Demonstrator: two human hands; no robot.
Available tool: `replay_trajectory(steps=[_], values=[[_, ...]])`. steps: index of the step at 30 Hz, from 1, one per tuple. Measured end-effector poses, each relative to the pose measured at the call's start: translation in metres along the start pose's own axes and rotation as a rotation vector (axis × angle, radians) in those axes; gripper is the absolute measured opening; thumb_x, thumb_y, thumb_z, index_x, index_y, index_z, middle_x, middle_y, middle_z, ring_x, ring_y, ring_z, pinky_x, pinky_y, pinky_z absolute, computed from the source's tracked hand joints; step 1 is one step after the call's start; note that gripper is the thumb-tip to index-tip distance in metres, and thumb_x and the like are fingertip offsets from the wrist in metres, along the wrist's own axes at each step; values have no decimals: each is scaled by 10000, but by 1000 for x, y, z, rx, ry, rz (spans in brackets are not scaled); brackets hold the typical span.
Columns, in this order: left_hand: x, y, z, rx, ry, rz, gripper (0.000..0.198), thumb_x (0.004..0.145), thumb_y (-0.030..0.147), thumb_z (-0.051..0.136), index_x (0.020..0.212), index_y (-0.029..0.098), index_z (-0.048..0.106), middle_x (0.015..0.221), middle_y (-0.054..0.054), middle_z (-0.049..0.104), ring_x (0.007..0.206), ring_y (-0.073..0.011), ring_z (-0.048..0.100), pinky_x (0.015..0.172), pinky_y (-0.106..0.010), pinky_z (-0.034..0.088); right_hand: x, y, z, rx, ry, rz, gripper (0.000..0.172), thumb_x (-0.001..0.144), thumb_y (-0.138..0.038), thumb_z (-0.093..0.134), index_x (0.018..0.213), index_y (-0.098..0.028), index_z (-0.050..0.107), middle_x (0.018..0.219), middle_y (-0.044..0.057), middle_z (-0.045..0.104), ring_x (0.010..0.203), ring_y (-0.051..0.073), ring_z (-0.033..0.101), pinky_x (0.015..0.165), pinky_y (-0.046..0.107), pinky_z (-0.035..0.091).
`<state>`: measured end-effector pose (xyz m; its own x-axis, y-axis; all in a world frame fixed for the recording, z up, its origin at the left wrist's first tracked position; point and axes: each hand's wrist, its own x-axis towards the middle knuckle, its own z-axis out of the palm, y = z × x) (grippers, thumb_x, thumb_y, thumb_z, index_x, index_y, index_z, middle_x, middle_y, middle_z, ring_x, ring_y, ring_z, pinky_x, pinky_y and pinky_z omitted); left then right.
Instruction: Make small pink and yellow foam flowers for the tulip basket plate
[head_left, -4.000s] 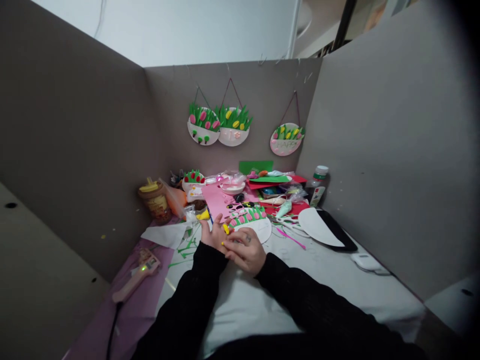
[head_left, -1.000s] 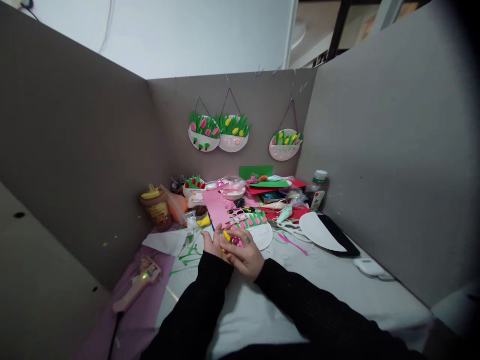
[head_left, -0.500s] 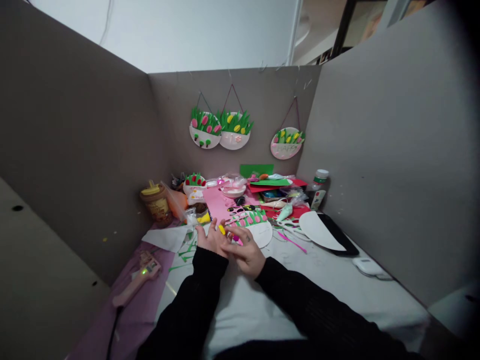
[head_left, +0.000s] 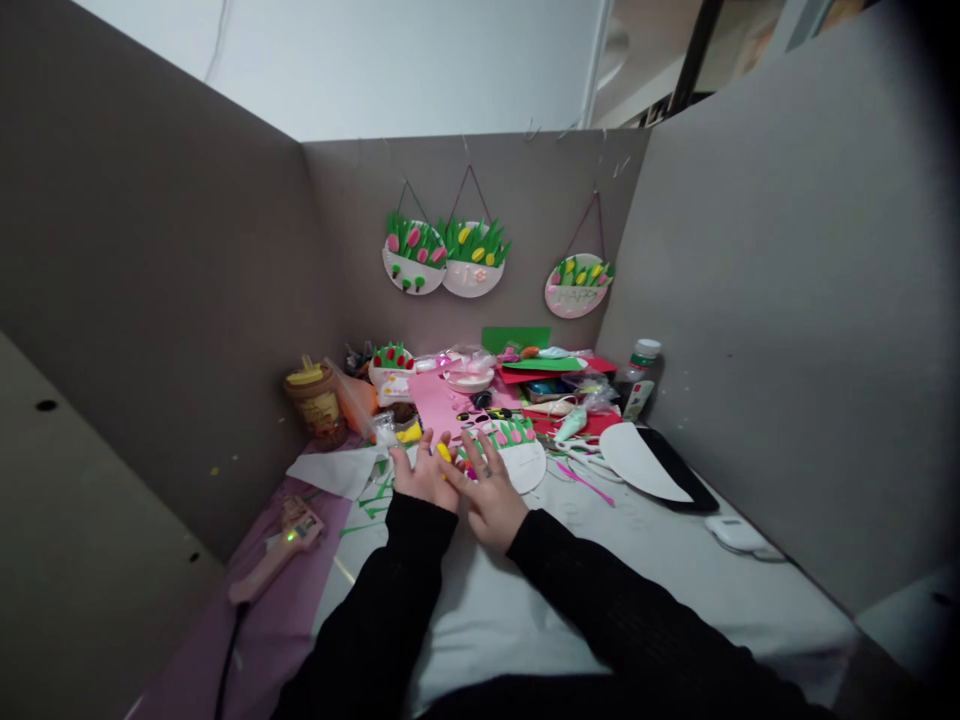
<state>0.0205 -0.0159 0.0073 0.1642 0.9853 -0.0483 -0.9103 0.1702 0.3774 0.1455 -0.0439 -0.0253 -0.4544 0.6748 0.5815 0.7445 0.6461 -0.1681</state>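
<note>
A small yellow oval piece (head_left: 444, 453), perhaps modelling clay, rests at the fingers of my left hand (head_left: 425, 480), which is turned palm up. That hand supports the piece, with its thumb apart at the left. Beside it, my right hand (head_left: 493, 500) has its fingers spread; its fingertips are close to the yellow piece, and I cannot tell whether they touch it. Just beyond my hands lies a white paper plate (head_left: 527, 467) with green paper grass and pink flowers. A bit of bright pink and red shows between the hands, partly hidden.
Scissors (head_left: 592, 462), a pink stick (head_left: 589, 484) and a black tablet (head_left: 682, 475) under a white half plate (head_left: 637, 465) lie to the right. A pink glue gun (head_left: 277, 560) sits left, near a brown cup (head_left: 315, 400). Decorated plates (head_left: 472, 282) hang behind.
My right hand's fingers have opened out and lifted from a bent position over my left palm. The yellow piece stays at my left fingers. The view has shifted slightly.
</note>
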Motion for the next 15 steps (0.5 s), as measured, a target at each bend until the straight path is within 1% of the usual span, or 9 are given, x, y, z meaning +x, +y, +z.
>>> replay_trajectory(steps=[3, 6, 8, 10, 12, 15], values=[[2, 4, -1, -12, -8, 65, 599, 771, 683, 195, 919, 206, 526, 864, -70, 548, 638, -162, 539, 605, -331, 457, -1, 0, 1, -27, -27, -40, 869, 533, -40, 523, 1328, -345, 348, 1484, -43, -95, 1328, 375, -24, 1016, 595, 171], [3, 5, -2, -25, 14, 30, 607, 776, 679, 174, 897, 199, 525, 863, -72, 549, 670, -173, 555, 623, -339, 464, 0, -1, 2, -29, -55, -87, 877, 536, -59, 544, 1336, -348, 329, 1483, -34, -111, 1324, 387, -29, 1015, 600, 161], [3, 4, -3, -25, 15, -2, 590, 784, 667, 193, 901, 193, 525, 884, -79, 553, 703, -184, 564, 629, -339, 464, 0, -2, 3, -44, -44, -45, 893, 549, -56, 535, 1365, -317, 282, 1486, -13, -93, 1326, 381, -32, 1023, 592, 155], [4, 5, -5, -24, -18, 5, 582, 785, 662, 210, 909, 190, 527, 895, -82, 556, 693, -183, 562, 614, -335, 462, 0, -1, 2, -61, -20, -8, 898, 555, -45, 524, 1375, -300, 262, 1488, -2, -76, 1328, 374, -28, 1028, 589, 146], [4, 6, -7, -23, -52, 31, 586, 781, 667, 214, 911, 191, 530, 891, -79, 556, 663, -172, 553, 606, -333, 461, -1, 0, 1, -59, -8, -35, 889, 549, -44, 529, 1359, -323, 292, 1488, -15, -79, 1327, 377, -18, 1024, 595, 144], [6, 6, -7, -10, -16, 25, 591, 781, 671, 196, 896, 195, 527, 877, -74, 551, 670, -171, 557, 616, -336, 464, -2, 0, 1, -29, -16, -113, 858, 544, -54, 543, 1322, -361, 353, 1487, -41, -73, 1325, 385, -14, 1017, 599, 153]])
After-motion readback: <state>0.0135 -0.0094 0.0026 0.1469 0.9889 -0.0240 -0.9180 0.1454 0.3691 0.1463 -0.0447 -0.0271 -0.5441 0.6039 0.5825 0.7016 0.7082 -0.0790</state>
